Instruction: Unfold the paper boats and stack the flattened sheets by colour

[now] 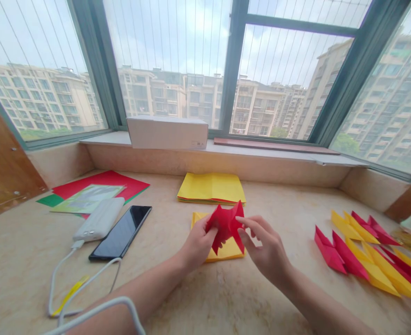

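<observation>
A red folded paper piece (226, 223) with pointed corners is held up above the table in front of me. My left hand (205, 237) grips its left side, with the thumb on the near face and fingers behind. My right hand (263, 239) is at its right edge, the index finger touching the paper and the thumb just below. Under the hands lies a folded yellow paper (229, 251), partly covered. Behind it rests a stack of yellow sheets (210, 187), with red and green edges showing beneath.
On the right lie several finished red and yellow folded paper pieces (357, 265). A black phone (122, 232), a white power bank (101, 218) with a cable (52, 284), and red sheets (113, 181) are on the left. A white box (167, 133) stands on the windowsill.
</observation>
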Demonstrator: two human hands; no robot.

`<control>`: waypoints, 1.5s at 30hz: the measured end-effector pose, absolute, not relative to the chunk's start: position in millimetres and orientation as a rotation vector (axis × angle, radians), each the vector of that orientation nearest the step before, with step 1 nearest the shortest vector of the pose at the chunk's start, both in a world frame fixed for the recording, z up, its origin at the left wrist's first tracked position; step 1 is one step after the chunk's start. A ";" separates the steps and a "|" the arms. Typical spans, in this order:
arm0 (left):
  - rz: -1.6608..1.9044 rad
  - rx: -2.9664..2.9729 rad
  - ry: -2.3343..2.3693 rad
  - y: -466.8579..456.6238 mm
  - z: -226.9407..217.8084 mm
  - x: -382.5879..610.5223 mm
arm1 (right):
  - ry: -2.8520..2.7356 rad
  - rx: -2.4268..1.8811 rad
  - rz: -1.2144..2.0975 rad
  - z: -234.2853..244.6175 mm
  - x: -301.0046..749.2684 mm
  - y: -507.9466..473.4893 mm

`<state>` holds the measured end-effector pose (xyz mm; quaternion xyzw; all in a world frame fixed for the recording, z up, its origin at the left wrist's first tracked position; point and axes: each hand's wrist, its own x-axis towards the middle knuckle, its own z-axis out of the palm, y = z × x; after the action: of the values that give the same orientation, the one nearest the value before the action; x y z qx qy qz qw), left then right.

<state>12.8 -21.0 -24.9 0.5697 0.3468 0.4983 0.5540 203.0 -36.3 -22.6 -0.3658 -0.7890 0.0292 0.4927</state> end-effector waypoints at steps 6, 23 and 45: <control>1.078 1.358 0.732 -28.9 -18.7 13.3 | -1.935 -0.979 -0.117 -22.8 218.9 -20.1; 0.913 1.347 0.700 -25.3 -22.4 14.5 | -1.121 -0.989 1.135 -12.4 229.8 -11.2; 1.129 1.402 0.764 -13.4 -18.5 7.9 | -1.146 -0.814 1.483 -16.1 217.9 -15.2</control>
<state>7.9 -13.4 -18.5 0.5943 0.3242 0.4789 0.5589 217.9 -15.2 -16.1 -0.3398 -0.4784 0.6191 0.5219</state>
